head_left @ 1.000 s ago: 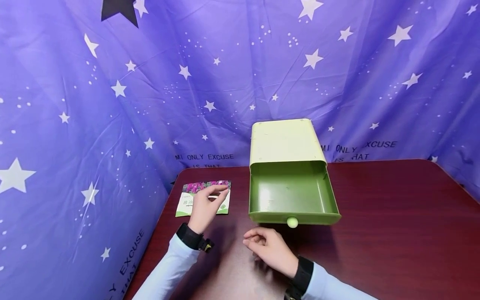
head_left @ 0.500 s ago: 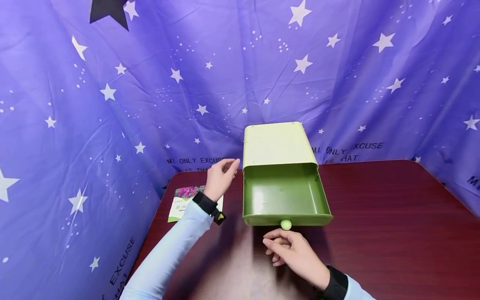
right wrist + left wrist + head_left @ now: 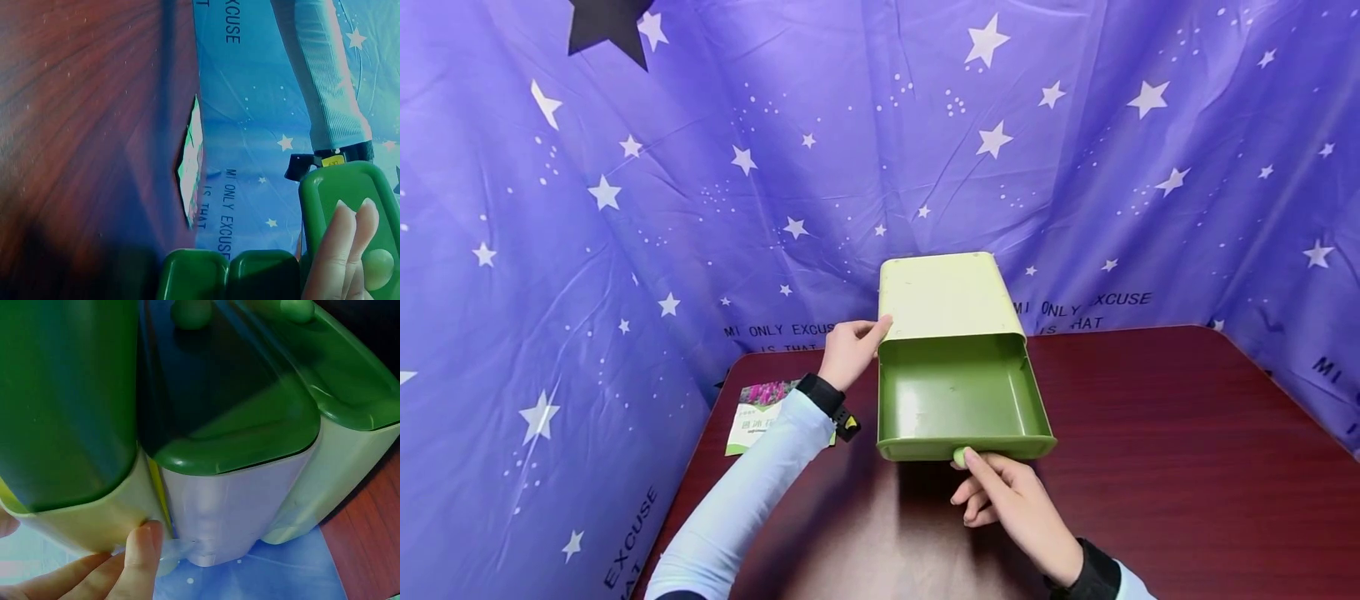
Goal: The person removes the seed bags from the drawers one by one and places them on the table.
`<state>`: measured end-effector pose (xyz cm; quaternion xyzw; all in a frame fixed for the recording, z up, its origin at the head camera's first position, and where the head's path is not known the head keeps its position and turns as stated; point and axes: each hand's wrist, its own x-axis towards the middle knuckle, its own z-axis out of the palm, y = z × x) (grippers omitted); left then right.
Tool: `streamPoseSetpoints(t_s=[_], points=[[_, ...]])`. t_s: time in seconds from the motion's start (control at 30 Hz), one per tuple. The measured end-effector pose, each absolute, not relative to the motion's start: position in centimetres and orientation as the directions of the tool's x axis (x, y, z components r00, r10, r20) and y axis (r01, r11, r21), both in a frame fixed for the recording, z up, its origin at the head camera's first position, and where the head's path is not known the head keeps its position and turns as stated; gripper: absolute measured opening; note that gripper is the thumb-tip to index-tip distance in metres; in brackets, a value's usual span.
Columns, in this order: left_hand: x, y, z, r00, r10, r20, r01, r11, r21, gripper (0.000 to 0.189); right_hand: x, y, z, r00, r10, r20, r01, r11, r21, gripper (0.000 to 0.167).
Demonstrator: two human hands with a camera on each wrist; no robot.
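Observation:
A stack of small drawer units with cream casings [image 3: 951,292] stands on the table, its top green drawer [image 3: 917,450] pulled out with nothing inside. My left hand [image 3: 848,354] grips the casing's front left corner, thumb at the top edge and fingers [image 3: 142,547] against the side. At the drawer's front, my right hand [image 3: 1015,500] pinches the round light-green knob [image 3: 959,457], the thumb laid on it. Below the open drawer, the left wrist view shows two more units with closed green fronts [image 3: 250,419].
A flower-printed packet [image 3: 752,425] with pink blooms lies on the dark red table [image 3: 1150,433], left of the drawers and partly hidden by my left forearm. A purple star-patterned curtain [image 3: 820,175] hangs behind and along the sides.
My left hand has moved from above the packet rightward to the casing's corner. The right hand has moved right and up to the knob and taken hold of it. The head view has shifted slightly.

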<state>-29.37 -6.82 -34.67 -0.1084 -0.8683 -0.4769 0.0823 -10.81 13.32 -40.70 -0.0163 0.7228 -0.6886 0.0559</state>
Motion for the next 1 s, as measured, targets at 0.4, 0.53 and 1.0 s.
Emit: streamPoseSetpoints(t_s=[0.4,0.53,1.0], points=[[-29.3,-6.9,-34.3,-0.973,0.124,0.197,0.233,0.49,0.84,0.049,-11.5,13.3,-40.1,-0.999,-0.039,0.007,-0.011,0.102,-0.995,0.037],[-29.4,-7.0,-34.4,-0.978,0.113,0.177,0.209,0.48,0.852,0.048,-12.3,13.4,-39.7,-0.999,-0.021,0.033,-0.035,0.114,-0.993,0.037],[-29.5,-7.3,-34.2,-0.99,0.097,0.101,0.132,0.399,0.907,0.05,-16.8,13.0,-38.8,-0.997,0.026,0.069,-0.067,0.089,-0.994,0.047]])
